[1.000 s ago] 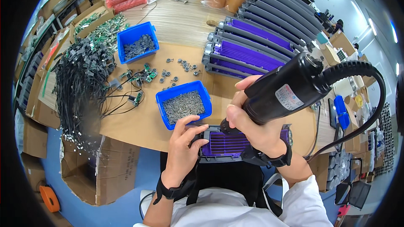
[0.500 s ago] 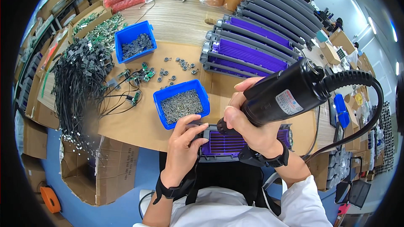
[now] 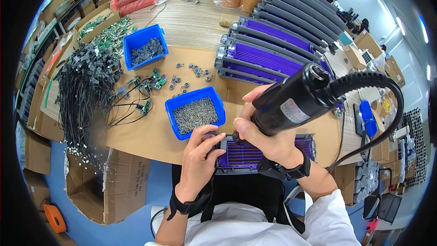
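A grey-framed panel with purple slats (image 3: 241, 159) lies at the near table edge in front of me. My left hand (image 3: 199, 151) grips its left end, thumb and fingers curled at the corner. A black corded electric screwdriver (image 3: 289, 102) is wrapped in my right hand (image 3: 273, 145). The tool leans, its nose down over the panel's left part; the tip is hidden behind my hand. Just beyond my left fingers stands a blue bin of small screws (image 3: 195, 115). Both wrists wear black bands.
Another blue bin (image 3: 144, 48) holds grey round parts, with several loose ones (image 3: 196, 69) nearby. Black cables (image 3: 86, 95) with small boards are heaped at left. Several grey and purple panels (image 3: 268, 57) stand in a row at far right. An open carton (image 3: 125, 187) sits below.
My right hand has shifted the screwdriver left, bringing its nose closer to the panel's left end and my left fingers. My left hand stays in place.
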